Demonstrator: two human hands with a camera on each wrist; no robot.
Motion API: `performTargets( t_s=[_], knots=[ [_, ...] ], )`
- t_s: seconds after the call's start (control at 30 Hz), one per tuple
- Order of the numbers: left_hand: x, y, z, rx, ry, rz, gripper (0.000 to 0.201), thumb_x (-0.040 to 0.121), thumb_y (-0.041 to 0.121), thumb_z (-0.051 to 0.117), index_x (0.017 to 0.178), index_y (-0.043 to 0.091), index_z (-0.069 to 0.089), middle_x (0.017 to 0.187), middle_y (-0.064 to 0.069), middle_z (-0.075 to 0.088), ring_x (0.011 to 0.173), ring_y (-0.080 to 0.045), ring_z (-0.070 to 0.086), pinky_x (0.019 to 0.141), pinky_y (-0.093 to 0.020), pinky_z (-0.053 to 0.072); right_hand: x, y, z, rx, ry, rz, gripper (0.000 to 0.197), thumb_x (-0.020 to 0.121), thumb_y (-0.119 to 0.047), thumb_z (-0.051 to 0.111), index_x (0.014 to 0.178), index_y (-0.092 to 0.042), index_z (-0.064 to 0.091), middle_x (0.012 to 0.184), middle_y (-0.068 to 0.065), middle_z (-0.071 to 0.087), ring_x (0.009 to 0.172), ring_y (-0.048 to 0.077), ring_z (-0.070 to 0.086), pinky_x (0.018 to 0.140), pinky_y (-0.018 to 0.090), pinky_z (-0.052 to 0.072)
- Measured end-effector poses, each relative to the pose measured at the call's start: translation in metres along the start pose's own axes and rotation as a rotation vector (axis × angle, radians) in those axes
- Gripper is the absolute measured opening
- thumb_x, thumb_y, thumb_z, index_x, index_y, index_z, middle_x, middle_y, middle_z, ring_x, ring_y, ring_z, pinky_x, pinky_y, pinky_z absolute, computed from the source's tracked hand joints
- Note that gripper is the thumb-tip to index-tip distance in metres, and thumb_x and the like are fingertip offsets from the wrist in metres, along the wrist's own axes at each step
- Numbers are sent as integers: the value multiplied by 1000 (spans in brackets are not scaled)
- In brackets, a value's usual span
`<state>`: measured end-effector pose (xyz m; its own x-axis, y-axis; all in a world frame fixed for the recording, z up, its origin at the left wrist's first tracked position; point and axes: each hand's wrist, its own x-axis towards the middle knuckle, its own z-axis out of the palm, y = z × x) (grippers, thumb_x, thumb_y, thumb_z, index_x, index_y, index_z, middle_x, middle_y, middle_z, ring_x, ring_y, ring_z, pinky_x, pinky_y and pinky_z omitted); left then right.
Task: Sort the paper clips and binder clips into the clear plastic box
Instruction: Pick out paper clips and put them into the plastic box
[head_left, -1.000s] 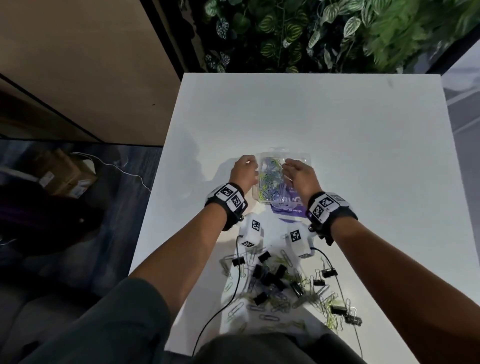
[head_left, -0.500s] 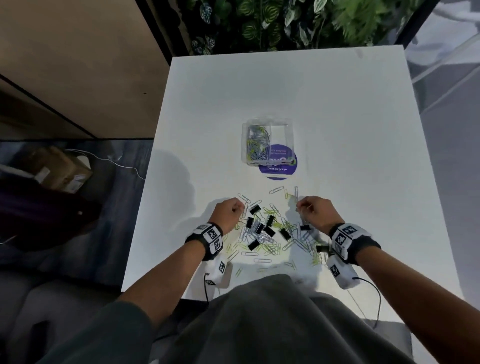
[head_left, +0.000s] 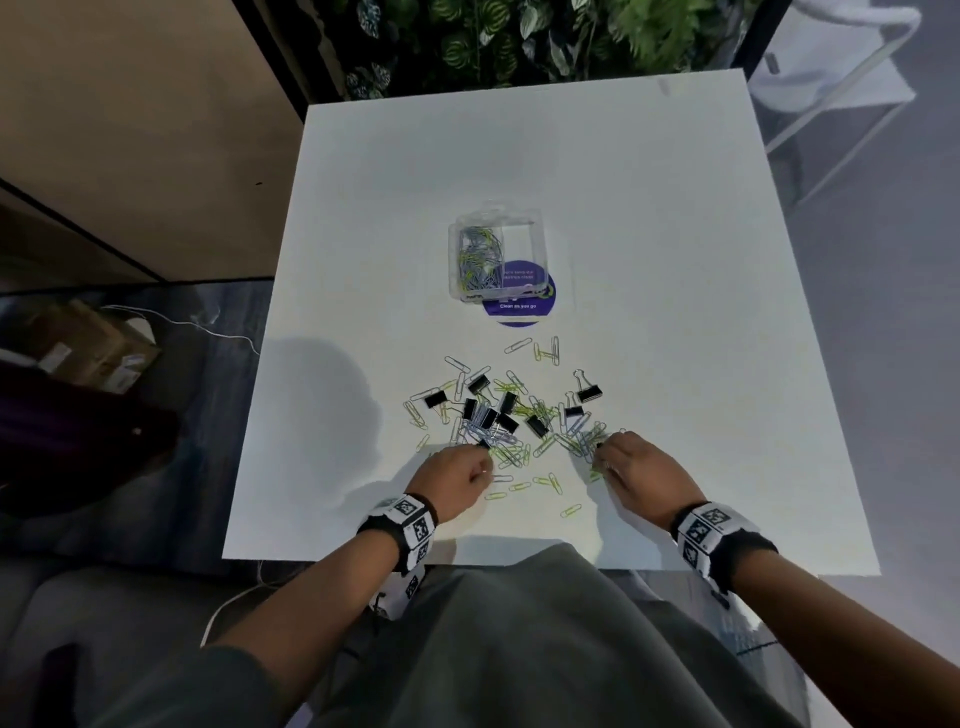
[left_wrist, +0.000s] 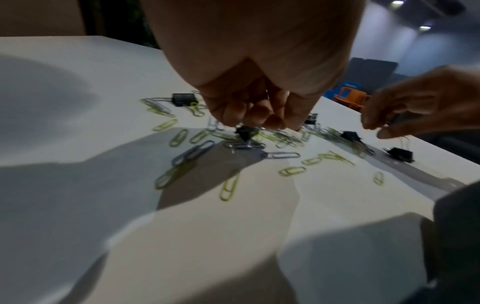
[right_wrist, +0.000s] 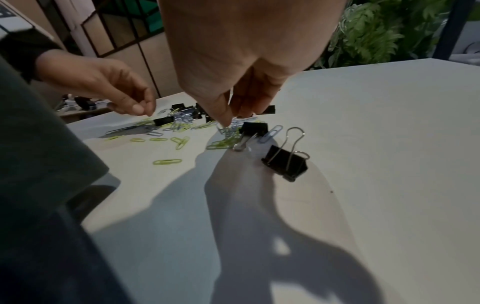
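Note:
The clear plastic box (head_left: 537, 244) stands open mid-table, with several paper clips (head_left: 478, 257) in its left compartment. Loose silver and green paper clips (head_left: 519, 452) and black binder clips (head_left: 506, 402) lie scattered nearer me. My left hand (head_left: 485, 462) is at the pile's near left edge. Its curled fingertips (left_wrist: 233, 117) pinch a small black binder clip (left_wrist: 245, 131). At the near right edge, the thumb and fingers of my right hand (right_wrist: 230, 122) pinch a bunch of paper clips (right_wrist: 228, 133). A binder clip with a raised handle (right_wrist: 285, 162) stands just right of it.
A round purple sticker (head_left: 524, 306) lies partly under the box. The white table (head_left: 675, 260) ends at a plant wall at the back, and its near edge touches my lap. A cardboard box (head_left: 88, 343) and a cable lie on the floor to the left.
A second ago both hands were at the box. They have come back to the loose pile and now sit at its near edge, fingers down on clips.

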<state>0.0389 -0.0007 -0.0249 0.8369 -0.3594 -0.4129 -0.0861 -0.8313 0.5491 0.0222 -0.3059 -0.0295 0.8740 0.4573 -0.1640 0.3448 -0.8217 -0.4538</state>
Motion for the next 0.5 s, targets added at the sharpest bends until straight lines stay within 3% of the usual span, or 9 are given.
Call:
performTargets(
  t_s=[0.07,0.2,0.33,0.43,0.5],
  knots=[
    [2,9,10,97,-13,58,15,92,29,54,103,20,61,96,7,59,87,-15,59,68,-25,44,-4,-4,7,-6,10,1,17,82,-5,59,97,-12,63,95,5,62,87,26,58,66,32,51],
    [7,23,30,270,-58,69,37,92,29,54,128,18,51,125,-1,50,110,-21,52,78,-36,51,1,-8,21,-32,32,68,28,85,-8,54,112,-9,59,112,8,59,97,26,56,71,38,55],
    [9,34,39,352,16,31,36,95,23,49,130,14,46,131,-6,44,112,-25,50,71,-40,53,24,-12,20,-67,88,188,33,76,0,65,108,-4,62,112,13,60,94,31,58,74,38,53],
    [14,35,40,391,35,39,40,92,8,51,132,12,45,132,-9,43,111,-26,50,64,-35,51,36,-13,23,-98,31,199,36,71,3,67,107,-5,65,107,14,62,93,33,60,74,38,53],
    [18,33,41,431,13,35,43,90,2,49,132,11,44,134,-9,43,114,-27,50,66,-35,53,40,-20,24,-122,-25,193,33,73,-2,68,106,-6,65,105,12,62,91,32,59,73,37,51]
  ],
)
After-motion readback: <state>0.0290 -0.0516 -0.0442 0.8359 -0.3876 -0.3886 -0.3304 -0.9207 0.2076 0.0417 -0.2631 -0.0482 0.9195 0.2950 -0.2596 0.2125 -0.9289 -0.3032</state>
